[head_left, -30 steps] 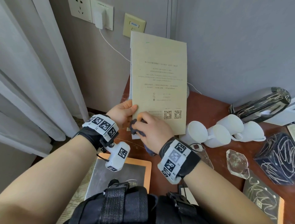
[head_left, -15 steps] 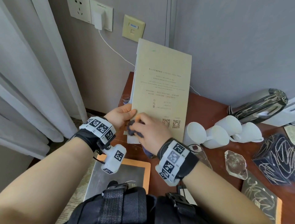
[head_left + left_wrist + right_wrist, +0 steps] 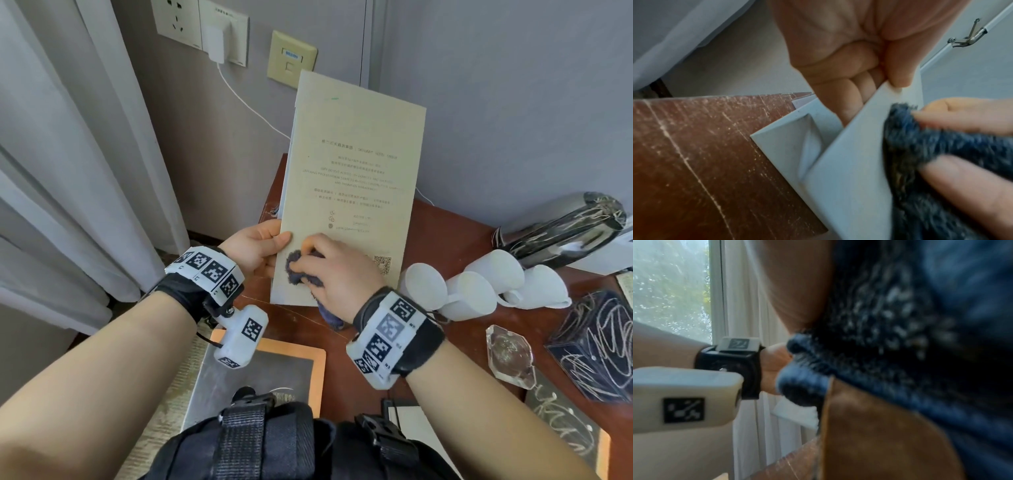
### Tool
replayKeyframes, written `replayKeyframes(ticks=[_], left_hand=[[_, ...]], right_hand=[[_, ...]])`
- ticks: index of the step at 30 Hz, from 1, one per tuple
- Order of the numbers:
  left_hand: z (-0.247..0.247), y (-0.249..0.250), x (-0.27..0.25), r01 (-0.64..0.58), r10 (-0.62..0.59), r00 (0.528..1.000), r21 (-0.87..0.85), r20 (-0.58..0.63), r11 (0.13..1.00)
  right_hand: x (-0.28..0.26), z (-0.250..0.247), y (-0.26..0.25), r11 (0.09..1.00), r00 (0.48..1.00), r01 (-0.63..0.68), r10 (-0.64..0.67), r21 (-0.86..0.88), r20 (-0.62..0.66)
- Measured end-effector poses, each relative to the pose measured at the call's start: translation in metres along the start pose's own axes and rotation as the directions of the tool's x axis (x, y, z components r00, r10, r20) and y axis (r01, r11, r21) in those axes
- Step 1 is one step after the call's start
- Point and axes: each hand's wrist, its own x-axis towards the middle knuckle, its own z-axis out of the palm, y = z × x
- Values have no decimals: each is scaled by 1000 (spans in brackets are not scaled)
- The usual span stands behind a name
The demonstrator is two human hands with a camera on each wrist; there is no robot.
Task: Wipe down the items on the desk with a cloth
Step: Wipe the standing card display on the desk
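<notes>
Left hand (image 3: 255, 248): pinches the booklet's (image 3: 352, 178) left edge, low down, and keeps it standing.
Right hand (image 3: 337, 270): holds the bunched blue cloth (image 3: 296, 270) and presses it on the cover's bottom corner.
Booklet: stands tall on the desk (image 3: 455, 236), leaning back a little.
Way to go: the long side runs up and away from the cloth, so most of the cover lies above the right hand.
Other things: white cups (image 3: 479, 287) lie on their sides to the right.

Upright beige booklet (image 3: 352, 185) with dark-blue cloth (image 3: 298, 270) against its cover.
</notes>
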Motion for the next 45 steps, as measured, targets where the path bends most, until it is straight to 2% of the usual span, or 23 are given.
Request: replayKeyframes(ticks=[1, 3, 5, 7, 12, 16, 18, 20, 21, 22, 23, 24, 25, 26, 28, 30, 32, 34, 37, 39, 40, 42, 45], left_hand=[[-1, 0, 0, -4, 5, 1000, 11, -5, 1000], [-3, -1, 1, -7, 7, 1000, 29, -11, 1000], [-5, -1, 1, 4, -4, 1000, 37, -5, 999], [-7, 0, 0, 10, -10, 1000, 54, 3, 999], [-6, 1, -1, 4, -3, 1000, 103, -10, 995], [-7, 0, 1, 16, -14, 1000, 94, -25, 995], [-7, 0, 2, 23, -21, 999, 82, -27, 996], [-6, -1, 3, 28, -26, 999, 76, -33, 997], [-6, -1, 3, 25, -22, 999, 73, -37, 997], [-6, -1, 4, 18, -16, 999, 69, -41, 997], [-6, -1, 4, 11, -9, 999, 62, -44, 998], [-6, -2, 4, 4, -2, 999, 51, -47, 999], [-6, -2, 3, -4, 5, 998, 31, -55, 1000], [-6, -2, 3, -15, 15, 998, 3, -62, 1000], [-9, -3, 2, -39, 35, 997, -57, -73, 998], [-11, -3, 1, -57, 51, 996, -94, -68, 994], [-12, -2, 1, -68, 61, 996, -102, -68, 992], [-12, -2, 2, -66, 59, 996, -96, -66, 993], [-10, -2, 4, -57, 53, 997, -73, -57, 996], [-8, -1, 3, -57, 54, 996, -48, -66, 997], [-7, -1, 2, -62, 59, 996, -39, -73, 997], [-6, -1, -1, -71, 69, 995, -32, -72, 997], [-10, -1, -3, -80, 78, 995, -29, -59, 996]], right_hand=[[0, 0, 2, 1000, 1000, -8, 8, 16, 0], [3, -6, 13, 988, 983, -127, 138, 92, -125], [6, -19, 29, 954, 915, -275, 297, 117, -273], [7, -29, 43, 917, 846, -381, 396, 115, -356], [-2, -29, 54, 899, 836, -403, 439, 172, -331], [-8, -29, 61, 851, 791, -487, 525, 195, -315], [-11, -26, 57, 863, 799, -476, 505, 170, -326], [-13, -18, 42, 915, 859, -385, 403, 123, -316], [-13, -12, 33, 945, 910, -312, 326, 96, -256], [-14, -4, 23, 970, 960, -236, 243, 63, -141], [-15, 3, 15, 985, 986, -166, 166, 36, -5], [-17, 9, 11, 993, 988, -116, 113, 28, 103], [-19, 11, 11, 993, 985, -111, 104, 44, 137], [-20, 9, 13, 985, 984, -153, 145, 77, 103], [-22, 0, 25, 951, 952, -283, 294, 124, -82], [-23, -16, 42, 901, 861, -415, 433, 125, -268], [-23, -31, 53, 857, 800, -505, 509, 102, -318], [-21, -33, 50, 864, 821, -503, 489, 33, -295], [-19, -15, 24, 952, 938, -307, 305, 17, -166], [-18, 0, 13, 979, 978, -202, 204, 31, -48], [-17, 3, 13, 978, 977, -206, 208, 44, -47], [-15, -2, 20, 956, 947, -283, 291, 75, -137], [-13, -23, 39, 893, 838, -436, 447, 111, -313]])
